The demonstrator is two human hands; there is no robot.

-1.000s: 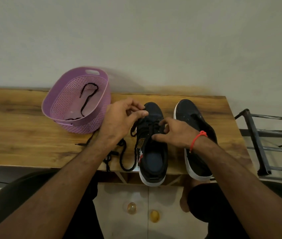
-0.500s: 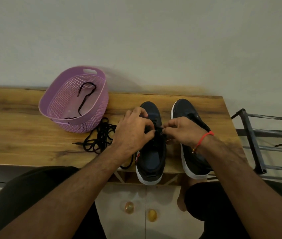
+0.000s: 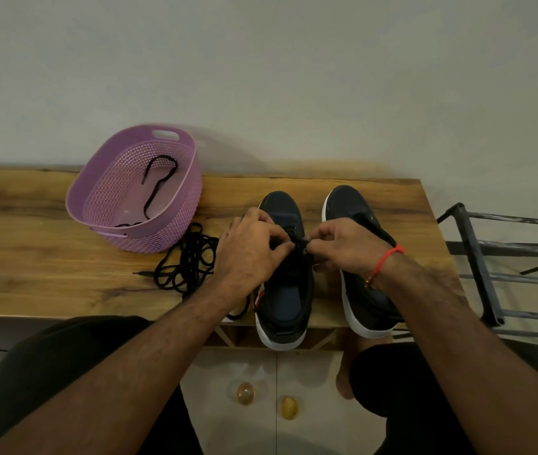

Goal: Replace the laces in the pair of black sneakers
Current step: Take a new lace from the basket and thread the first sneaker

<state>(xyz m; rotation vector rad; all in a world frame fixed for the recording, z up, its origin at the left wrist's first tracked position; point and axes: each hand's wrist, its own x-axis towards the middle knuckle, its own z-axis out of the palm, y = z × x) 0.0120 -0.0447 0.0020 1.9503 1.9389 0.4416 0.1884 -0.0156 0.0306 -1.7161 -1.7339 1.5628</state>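
Two black sneakers with white soles stand side by side, toes toward the wall, at the lower centre of my frame on a wooden table [image 3: 47, 257]; their heels overhang its near edge. The left sneaker [image 3: 285, 290] shows a dark insole through its open collar and a red-and-white mark on its side. The right sneaker [image 3: 364, 297] sits just beside it, apart by a narrow strip of wood.

Over the left sneaker's tongue, my left hand [image 3: 251, 247] and right hand [image 3: 343, 247] meet, fingers curled, each pinching a black lace [image 3: 297, 239] at the eyelets. A red thread band [image 3: 387, 261] circles the right wrist.

Left of centre, a loose tangle of black laces [image 3: 189, 261] lies on the table, touching the foot of a lilac perforated basket [image 3: 97, 205] that holds one more black lace [image 3: 157, 188].

The hands cover most of the eyelet rows, so I cannot tell how far the lacing runs. The right forearm hides much of the right sneaker's collar. A dark metal rack [image 3: 478, 264] is cut off at the right edge.
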